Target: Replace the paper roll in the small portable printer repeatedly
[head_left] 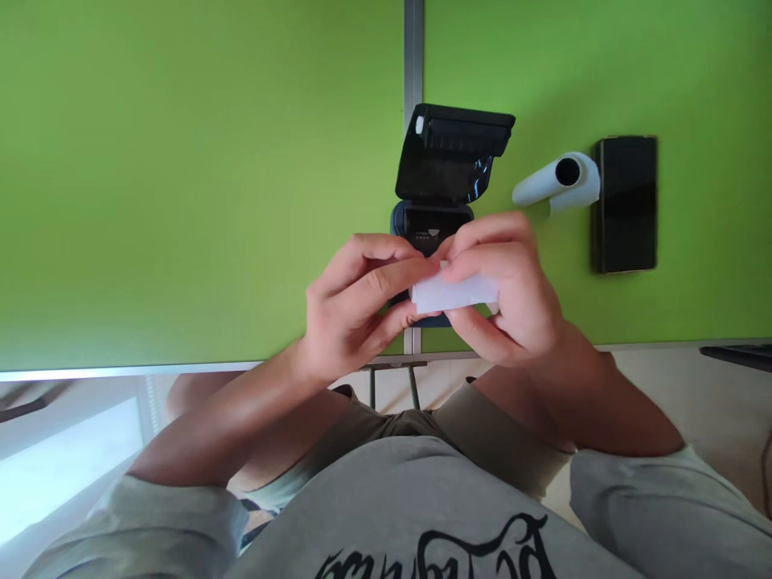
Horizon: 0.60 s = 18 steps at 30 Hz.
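Between both hands, above the table's front edge, is a small piece of white paper (455, 293). My left hand (362, 301) pinches its left end with thumb and fingers. My right hand (507, 285) is closed around its right part, the fingertips meeting those of my left hand near the top edge. Just behind and partly below the hands sits a small black printer (446, 165), its lid flipped up and away from me. The hands hide much of its body. Whether the paper is a flat strip or part of a roll I cannot tell.
Right of the printer lies a white paper roll (539, 183) with a dark core and a loose end. That end reaches a black smartphone (627, 205). A metal strip (413, 48) divides the green tabletop (211, 161), whose front edge runs below my hands.
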Motion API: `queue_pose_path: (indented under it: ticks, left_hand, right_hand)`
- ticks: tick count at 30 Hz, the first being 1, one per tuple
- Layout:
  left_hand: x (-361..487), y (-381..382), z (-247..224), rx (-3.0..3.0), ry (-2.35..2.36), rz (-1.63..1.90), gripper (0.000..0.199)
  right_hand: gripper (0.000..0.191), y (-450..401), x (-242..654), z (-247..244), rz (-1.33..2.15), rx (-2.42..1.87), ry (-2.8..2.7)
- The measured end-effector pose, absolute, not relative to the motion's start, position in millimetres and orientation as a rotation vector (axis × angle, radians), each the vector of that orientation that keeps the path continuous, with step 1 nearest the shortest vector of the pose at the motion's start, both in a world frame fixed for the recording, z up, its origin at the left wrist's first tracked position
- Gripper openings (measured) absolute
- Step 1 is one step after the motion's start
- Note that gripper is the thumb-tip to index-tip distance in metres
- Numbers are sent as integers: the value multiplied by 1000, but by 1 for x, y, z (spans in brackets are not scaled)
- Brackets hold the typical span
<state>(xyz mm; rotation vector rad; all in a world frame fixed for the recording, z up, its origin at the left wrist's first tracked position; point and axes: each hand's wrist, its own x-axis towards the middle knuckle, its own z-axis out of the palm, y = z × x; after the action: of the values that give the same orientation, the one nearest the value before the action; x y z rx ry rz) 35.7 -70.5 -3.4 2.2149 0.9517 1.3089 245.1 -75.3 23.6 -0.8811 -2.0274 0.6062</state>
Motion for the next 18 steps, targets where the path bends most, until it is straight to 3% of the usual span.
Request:
queue_pose_path:
  ticks: [5, 9, 13, 18]
  left_hand:
    - [38, -71, -4, 2177, 970, 1320, 25]
    - [38, -69, -5, 2251, 992, 1211, 46]
    - [35, -72, -8, 2226, 1132, 877, 65]
    - [30, -75, -12, 2187, 1105, 742, 76]
  right_hand:
    - [22, -72, 253, 29, 564, -932, -2079]
    - [27, -68, 259, 20, 577, -948, -1931]
    - [21, -58, 262, 7, 486, -981, -1863]
    - [18, -49, 261, 3, 394, -1004, -2034]
